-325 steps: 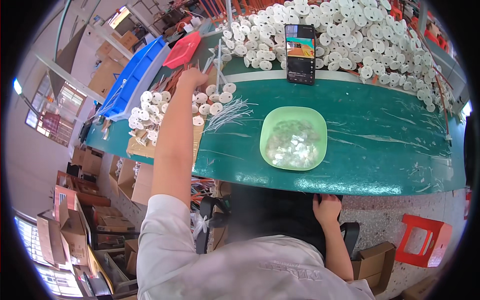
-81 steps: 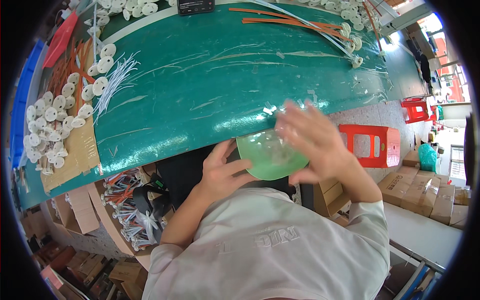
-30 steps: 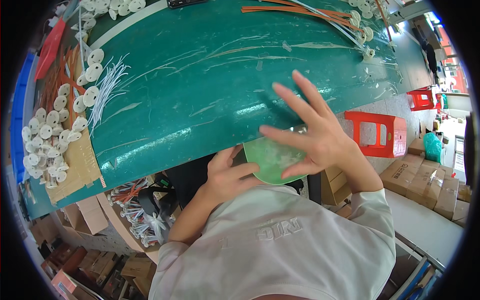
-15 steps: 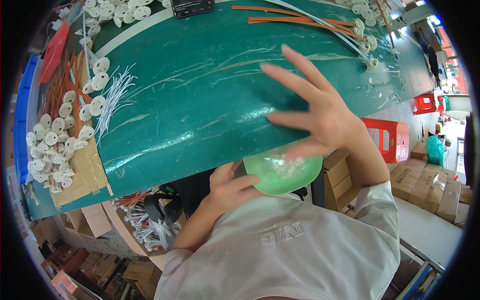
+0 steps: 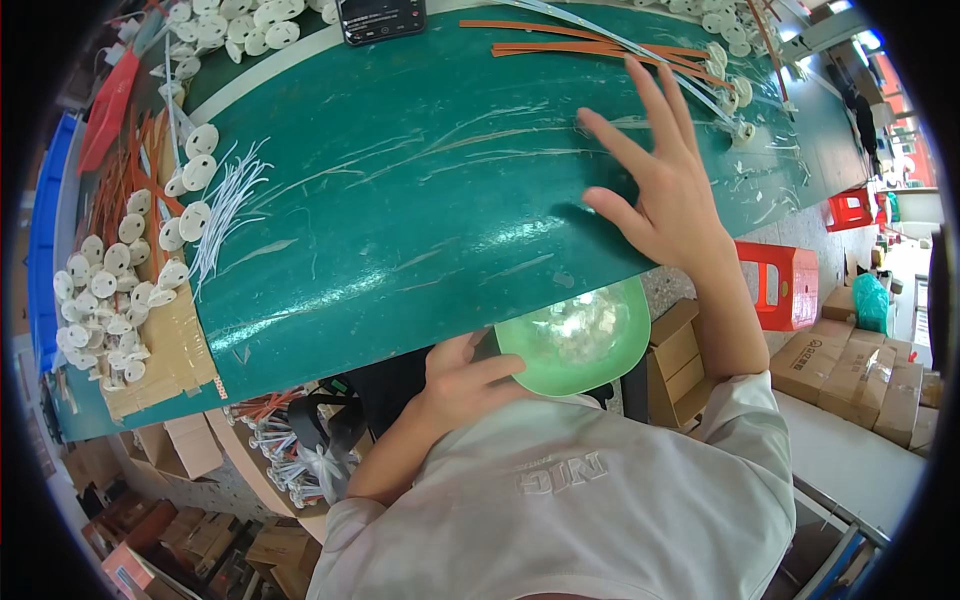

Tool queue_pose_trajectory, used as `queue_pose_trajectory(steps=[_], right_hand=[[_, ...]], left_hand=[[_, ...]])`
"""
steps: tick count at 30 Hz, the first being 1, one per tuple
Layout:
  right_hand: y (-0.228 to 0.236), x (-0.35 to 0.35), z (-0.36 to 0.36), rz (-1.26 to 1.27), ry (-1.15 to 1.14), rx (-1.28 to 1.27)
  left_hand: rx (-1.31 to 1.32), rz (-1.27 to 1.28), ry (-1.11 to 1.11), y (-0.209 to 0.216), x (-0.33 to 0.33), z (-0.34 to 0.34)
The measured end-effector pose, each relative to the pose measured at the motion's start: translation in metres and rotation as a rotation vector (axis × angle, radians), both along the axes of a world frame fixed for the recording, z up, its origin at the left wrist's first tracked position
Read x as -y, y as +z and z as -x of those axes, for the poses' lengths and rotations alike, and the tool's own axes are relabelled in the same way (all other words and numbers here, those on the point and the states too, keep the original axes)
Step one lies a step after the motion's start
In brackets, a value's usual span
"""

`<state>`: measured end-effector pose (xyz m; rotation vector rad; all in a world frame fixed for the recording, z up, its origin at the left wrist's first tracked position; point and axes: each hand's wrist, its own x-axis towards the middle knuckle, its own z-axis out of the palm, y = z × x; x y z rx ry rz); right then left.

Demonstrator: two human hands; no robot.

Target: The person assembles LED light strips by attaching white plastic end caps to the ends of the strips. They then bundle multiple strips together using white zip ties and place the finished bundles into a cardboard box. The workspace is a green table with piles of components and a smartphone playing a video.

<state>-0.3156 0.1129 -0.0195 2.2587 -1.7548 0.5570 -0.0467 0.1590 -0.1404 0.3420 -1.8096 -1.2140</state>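
Observation:
Just below the table edge, a light green bowl sits in front of my body with small clear, shiny bits in it, too fine to name. My left hand grips its left rim, fingers at the edge. Farther up and to the right, my right hand is over the green table, fingers stretched and spread, holding nothing. Beyond its fingertips lie flat orange strips and pale strips with white discs at their right ends.
Bundled thin white strands lie on the left of the table, beside several white discs and a cardboard piece. A phone is at the far edge. Boxes and a red stool stand to the right.
My right hand has moved from above the bowl up and to the right, over the table, uncovering the bowl's contents. The bowl and my left hand have shifted slightly right.

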Motion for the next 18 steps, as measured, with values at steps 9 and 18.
queue_pose_trajectory(steps=[9,18], right_hand=[[-0.006,-0.01,0.001,-0.043,0.014,0.044],[0.008,0.0,-0.015,-0.049,0.158,0.084]], left_hand=[[0.012,-0.006,0.004,0.004,-0.005,0.004],[0.006,0.004,0.003,0.009,-0.003,0.005]])
